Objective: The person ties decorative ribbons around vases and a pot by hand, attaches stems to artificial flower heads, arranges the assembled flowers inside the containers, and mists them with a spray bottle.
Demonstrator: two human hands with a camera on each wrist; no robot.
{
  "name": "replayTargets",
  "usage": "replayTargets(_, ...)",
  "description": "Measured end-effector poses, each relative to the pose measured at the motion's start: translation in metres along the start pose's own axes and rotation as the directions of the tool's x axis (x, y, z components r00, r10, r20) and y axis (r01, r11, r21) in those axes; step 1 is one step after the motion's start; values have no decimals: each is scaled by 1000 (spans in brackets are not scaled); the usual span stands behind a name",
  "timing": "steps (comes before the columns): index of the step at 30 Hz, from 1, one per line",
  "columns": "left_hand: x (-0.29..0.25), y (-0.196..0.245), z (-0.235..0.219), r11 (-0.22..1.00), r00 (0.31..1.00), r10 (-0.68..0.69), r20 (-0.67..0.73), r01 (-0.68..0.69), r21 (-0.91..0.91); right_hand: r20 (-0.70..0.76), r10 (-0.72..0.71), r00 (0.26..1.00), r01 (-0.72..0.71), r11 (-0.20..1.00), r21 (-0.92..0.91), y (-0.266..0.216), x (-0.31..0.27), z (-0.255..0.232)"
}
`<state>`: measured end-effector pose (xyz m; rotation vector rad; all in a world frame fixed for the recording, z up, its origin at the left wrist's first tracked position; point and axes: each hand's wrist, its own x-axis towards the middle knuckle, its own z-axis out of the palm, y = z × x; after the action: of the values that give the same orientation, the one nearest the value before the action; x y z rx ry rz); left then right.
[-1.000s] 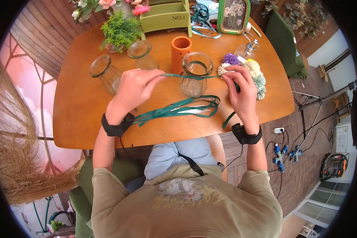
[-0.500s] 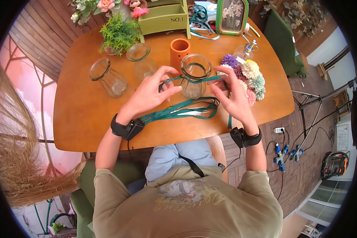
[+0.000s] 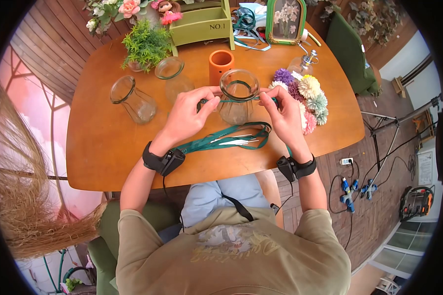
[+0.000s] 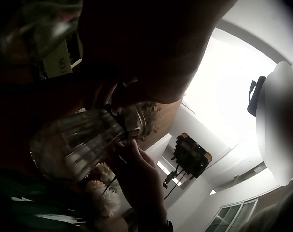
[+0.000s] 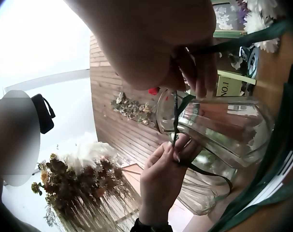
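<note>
A clear glass jar (image 3: pixel 235 114) with a flared rim stands in front of me, between my two hands. Round its neck runs a dark green ribbon (image 5: pixel 176 116), crossing the front just under the rim. At the jar's left side my left hand (image 3: pixel 188 112) pinches the ribbon between thumb and fingers. My right hand (image 3: pixel 286 117) does the same on the right, and a loose ribbon end hangs below it. Nearer me lies a bundle of green ribbon (image 3: pixel 198 145) with several thin white sticks (image 3: pixel 237 141) on it. The left wrist view is very dark.
Two more glass jars (image 3: pixel 145 111) stand on the left, and an orange pot (image 3: pixel 221 59) behind the middle one. Pom-pom flowers (image 3: pixel 309 87) lie right of my right hand, near a spray bottle (image 3: pixel 307 60). A green planter box (image 3: pixel 199 30) and picture frame (image 3: pixel 286 22) stand at the back.
The ribbon was stretched wide between my hands at the jar's neck. My hands have come inward to the neck, fingers spreading midway, and now pinch the ribbon close to the glass.
</note>
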<state>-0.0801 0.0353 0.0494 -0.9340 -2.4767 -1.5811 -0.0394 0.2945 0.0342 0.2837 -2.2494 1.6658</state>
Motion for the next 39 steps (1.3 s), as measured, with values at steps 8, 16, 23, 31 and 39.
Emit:
replayTargets(8,-5,-1,0,995,995,73,-69,-68,72,36,47,998,-42,991,-127,-14,-2,-5)
replayTargets(16,-22,14,5,708,877,-309,367,470,-527,173,-273,946,322,846,-424,-11,-22,-6)
replayTargets(23,-25,24,37,472,907,-291,305,414,-778,214,296,931,-325,939,112,-13,-28,13)
replayTargets(31,-24,19,35,464,876,-396,276,450,-763,423,402,812,-561,737,376,-28,-30,19)
replayTargets(39,-27,24,40,506,858,-459,230,465,-726,549,351,758,-652,432,624,-17,-26,16)
